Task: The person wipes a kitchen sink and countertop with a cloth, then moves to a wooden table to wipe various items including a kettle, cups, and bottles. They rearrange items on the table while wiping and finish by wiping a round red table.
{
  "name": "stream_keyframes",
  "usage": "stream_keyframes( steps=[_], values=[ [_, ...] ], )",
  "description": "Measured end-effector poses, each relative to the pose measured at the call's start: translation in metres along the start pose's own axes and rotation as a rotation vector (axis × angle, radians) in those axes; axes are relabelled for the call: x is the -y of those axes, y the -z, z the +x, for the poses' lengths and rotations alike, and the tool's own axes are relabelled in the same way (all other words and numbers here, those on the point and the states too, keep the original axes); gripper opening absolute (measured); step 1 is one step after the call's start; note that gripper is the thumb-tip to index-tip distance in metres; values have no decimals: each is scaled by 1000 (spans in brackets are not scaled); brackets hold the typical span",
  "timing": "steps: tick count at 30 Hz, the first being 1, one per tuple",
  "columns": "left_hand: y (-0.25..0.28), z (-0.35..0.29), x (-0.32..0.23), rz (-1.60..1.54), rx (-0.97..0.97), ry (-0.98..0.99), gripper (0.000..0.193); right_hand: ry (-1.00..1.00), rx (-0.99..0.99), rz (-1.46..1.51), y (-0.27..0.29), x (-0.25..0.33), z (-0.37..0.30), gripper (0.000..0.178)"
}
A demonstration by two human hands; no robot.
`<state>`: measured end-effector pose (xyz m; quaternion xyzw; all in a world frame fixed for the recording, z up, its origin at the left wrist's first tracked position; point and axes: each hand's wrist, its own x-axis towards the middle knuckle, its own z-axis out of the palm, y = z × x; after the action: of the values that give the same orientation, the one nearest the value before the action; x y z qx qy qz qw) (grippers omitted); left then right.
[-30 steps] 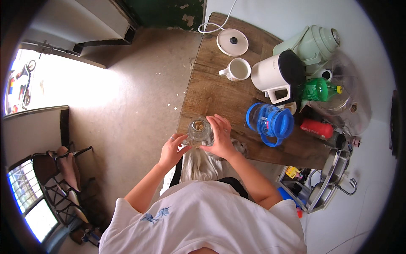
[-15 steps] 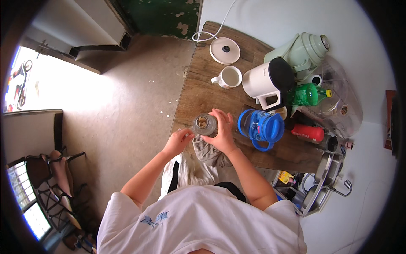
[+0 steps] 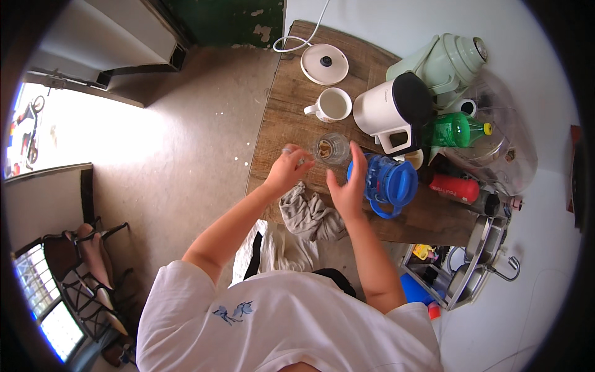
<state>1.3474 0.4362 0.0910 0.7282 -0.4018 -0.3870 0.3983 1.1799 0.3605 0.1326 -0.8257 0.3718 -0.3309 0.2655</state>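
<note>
1. Here, in the head view, a small clear glass jar [image 3: 332, 149] stands upright on the wooden counter [image 3: 291, 118], between the person's two hands, with something brownish inside it.
2. The left hand [image 3: 286, 170] sits just left of the jar, fingers loosely curled; its fingertips come up to the jar's side, but whether they touch the glass I cannot tell. A ring shows on one finger.
3. The right hand [image 3: 347, 183] is below and right of the jar, its grip spread, fingers straight and pointing up past the jar's right edge, holding nothing.
4. Just beside the right hand lies a blue plastic jug [image 3: 387, 181], and a crumpled grey cloth [image 3: 310, 214] rests on the counter's near edge between the forearms.
5. Beyond the jar stand a white mug [image 3: 331, 105], a white electric kettle [image 3: 396, 111] with a black lid, and a round white kettle base [image 3: 324, 63] with its cord.
6. Further right are a pale green flask [image 3: 452, 59], a green bottle [image 3: 455, 130] and a red bottle [image 3: 452, 186].
</note>
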Motion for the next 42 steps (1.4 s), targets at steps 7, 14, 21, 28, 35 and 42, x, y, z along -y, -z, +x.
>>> stream_keyframes(
  steps=[7, 14, 21, 28, 35, 42],
  values=[
    [-62, -107, 42, 377, -32, -340, 52, 85, 467, -62, 40, -47, -154, 31],
    [-96, -119, 72, 603, 148, -268, 92, 164, 831, -361, 12, -73, -176, 55],
    [-23, -38, 77, 939, -103, -161, 86, -2, 603, -391, -84, -42, -131, 80],
    [24, 44, 83, 721, -2, -191, 79, -327, 445, -467, -175, 22, -82, 92],
    [64, 177, 89, 784, 47, -490, 78, -504, 220, -492, -241, 30, 30, 90],
    [70, 244, 85, 777, 6, -534, 73, -401, 51, -505, -263, -5, 82, 80]
  ],
)
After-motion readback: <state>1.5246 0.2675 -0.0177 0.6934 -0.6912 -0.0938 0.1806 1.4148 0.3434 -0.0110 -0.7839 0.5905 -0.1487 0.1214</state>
